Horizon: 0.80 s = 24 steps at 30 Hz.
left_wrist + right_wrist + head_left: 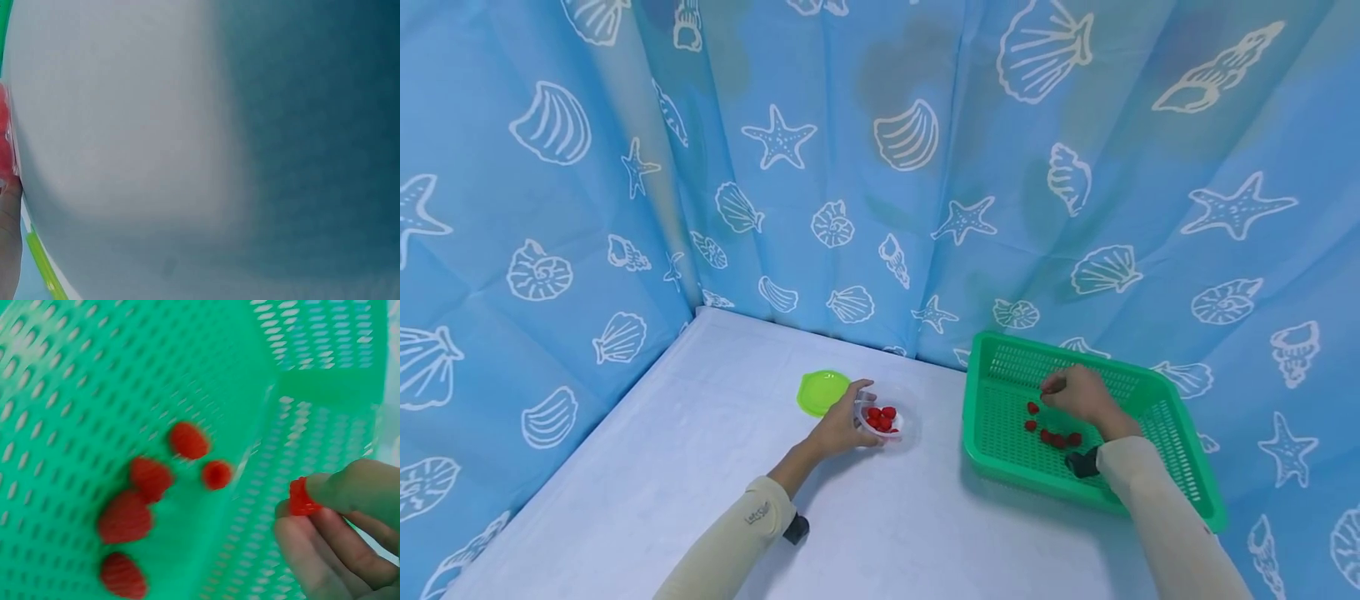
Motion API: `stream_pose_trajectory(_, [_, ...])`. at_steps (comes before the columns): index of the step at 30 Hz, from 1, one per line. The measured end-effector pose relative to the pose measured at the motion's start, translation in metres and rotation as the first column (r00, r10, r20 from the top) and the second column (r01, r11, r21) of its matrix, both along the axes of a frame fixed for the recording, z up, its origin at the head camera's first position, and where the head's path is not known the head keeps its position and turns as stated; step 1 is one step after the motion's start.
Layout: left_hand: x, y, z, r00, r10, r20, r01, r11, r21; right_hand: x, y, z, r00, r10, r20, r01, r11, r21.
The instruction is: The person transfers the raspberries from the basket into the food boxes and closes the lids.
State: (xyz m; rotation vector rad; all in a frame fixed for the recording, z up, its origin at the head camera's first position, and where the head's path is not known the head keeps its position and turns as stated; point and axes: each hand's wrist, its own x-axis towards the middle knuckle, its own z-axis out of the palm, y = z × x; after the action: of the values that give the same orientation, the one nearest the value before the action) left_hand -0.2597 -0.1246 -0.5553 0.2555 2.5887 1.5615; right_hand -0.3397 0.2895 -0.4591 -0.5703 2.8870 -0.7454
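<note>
My left hand [838, 423] grips a small clear plastic tub [907, 414] from its left side. Several red raspberries [881, 417] lie inside the tub. Over the green basket [981, 433] my right hand [1081, 393] pinches one raspberry [301, 497] between thumb and fingertips, as the right wrist view shows. More raspberries [125, 517] are scattered on the basket's floor below that hand. In the left wrist view only a finger [9, 234] and an edge of the tub with red fruit [5, 137] appear at the left border.
A lime-green lid [823, 392] lies on the white tabletop [647, 500], just behind and left of the tub. The basket's raised rim stands at the right. Blue curtains [850, 192] with white shells and starfish enclose the table's back and left side.
</note>
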Motion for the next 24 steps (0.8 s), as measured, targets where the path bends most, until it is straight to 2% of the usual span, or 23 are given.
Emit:
stream_pose_trajectory(9, [0.0, 0.001, 0.001, 1.0, 0.007, -0.015, -0.008, 1.0, -0.024, 0.012, -0.038, 0.026, 0.992, 0.029, -0.122, -0.043, 0.993, -0.113])
stream_pose_trajectory(14, [0.0, 0.002, 0.0, 1.0, 0.009, -0.016, -0.009, 1.0, -0.02, 0.023, -0.066, 0.036, 0.986, 0.051, -0.158, -0.079, 0.981, -0.177])
stream_pose_trajectory(20, [-0.001, 0.0, -0.001, 1.0, 0.001, -0.019, -0.001, 1.0, -0.007, 0.034, -0.105, 0.033, 0.982, 0.07, -0.174, -0.119, 0.952, -0.284])
stream_pose_trajectory(24, [-0.001, 0.001, -0.003, 1.0, -0.003, -0.031, 0.003, 1.0, 0.004, 0.045, -0.132, 0.027, 0.981, 0.04, -0.188, -0.099, 0.945, -0.313])
